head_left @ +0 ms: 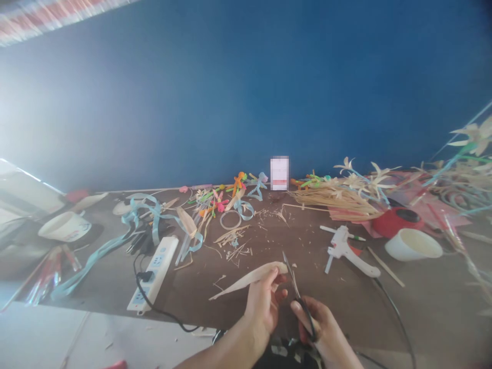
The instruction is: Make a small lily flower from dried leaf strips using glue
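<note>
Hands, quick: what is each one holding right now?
Left hand: closed on a pale leaf strip.
Right hand: closed on black-handled scissors, blades pointing up beside the strip.

A white glue gun (348, 251) lies on the brown surface (423, 302) near a white bowl (413, 244) and a red container (395, 220). A white power strip (154, 274) sits at left beside blue ribbon (154, 218) and a paper cup (65, 226). Straw flowers (346, 192) and colourful figures (238, 187) line the blue wall (246, 92).
</note>
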The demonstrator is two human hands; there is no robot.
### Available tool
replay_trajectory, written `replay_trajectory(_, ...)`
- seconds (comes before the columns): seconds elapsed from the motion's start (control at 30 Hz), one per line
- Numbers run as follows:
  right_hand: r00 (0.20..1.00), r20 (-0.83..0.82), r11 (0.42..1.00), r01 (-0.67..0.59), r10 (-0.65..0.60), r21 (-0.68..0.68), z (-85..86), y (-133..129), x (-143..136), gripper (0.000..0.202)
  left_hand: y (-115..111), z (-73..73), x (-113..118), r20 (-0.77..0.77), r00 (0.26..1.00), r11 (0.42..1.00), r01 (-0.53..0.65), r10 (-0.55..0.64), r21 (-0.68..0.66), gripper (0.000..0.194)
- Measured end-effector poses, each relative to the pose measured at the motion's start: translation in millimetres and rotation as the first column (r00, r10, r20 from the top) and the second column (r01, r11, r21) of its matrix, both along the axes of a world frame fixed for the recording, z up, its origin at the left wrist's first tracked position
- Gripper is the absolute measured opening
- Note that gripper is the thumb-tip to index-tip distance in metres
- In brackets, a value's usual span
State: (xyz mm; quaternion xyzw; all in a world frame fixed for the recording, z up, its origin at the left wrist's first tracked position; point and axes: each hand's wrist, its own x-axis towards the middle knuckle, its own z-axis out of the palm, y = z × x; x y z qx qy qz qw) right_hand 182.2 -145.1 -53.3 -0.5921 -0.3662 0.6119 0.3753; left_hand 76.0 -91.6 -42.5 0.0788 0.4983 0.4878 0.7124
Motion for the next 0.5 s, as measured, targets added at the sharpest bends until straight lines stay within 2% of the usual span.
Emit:
replay_trajectory(0.1,0.998,0.021,0.998,-0.059,0.059,-0.018,-1.2,2.3,12.0,0.039,2.6,2.3,-7.2,-0.101,0.994,0.996,0.055,-0.048,0.063,0.026)
replay_trajectory(0.17,0.974,0.211,0.995,-0.090,0.079,0.044,-2.9,5.7,25.4,0.035,5.0,6.3,-13.7,-0.159,0.982,0.984,0.125,-0.104,0.129,0.029)
replay_trajectory(0.2,0.931,0.360,0.991,-0.103,0.066,0.084,-3.9,7.8,33.3,0.033,6.5,8.8,-17.3,-0.192,0.973,0.974,0.157,-0.125,0.162,0.030)
replay_trajectory(0.27,0.759,0.650,0.978,-0.155,0.026,0.142,-6.2,12.7,49.4,0.033,9.9,14.4,-24.8,-0.259,0.955,0.954,0.207,-0.148,0.217,0.030)
replay_trajectory(0.33,0.556,0.831,0.965,-0.216,-0.005,0.150,-7.7,18.8,63.6,0.033,14.0,19.1,-31.7,-0.315,0.937,0.939,0.233,-0.148,0.251,0.028)
replay_trajectory(0.4,0.412,0.911,0.965,-0.245,0.018,0.092,-7.9,26.5,73.6,0.034,18.5,21.7,-37.1,-0.345,0.925,0.930,0.256,-0.156,0.264,0.027)
replay_trajectory(0.5,0.281,0.955,0.966,-0.256,0.100,-0.026,-5.8,40.7,81.0,0.031,24.7,21.7,-41.9,-0.359,0.909,0.915,0.313,-0.211,0.256,0.027)
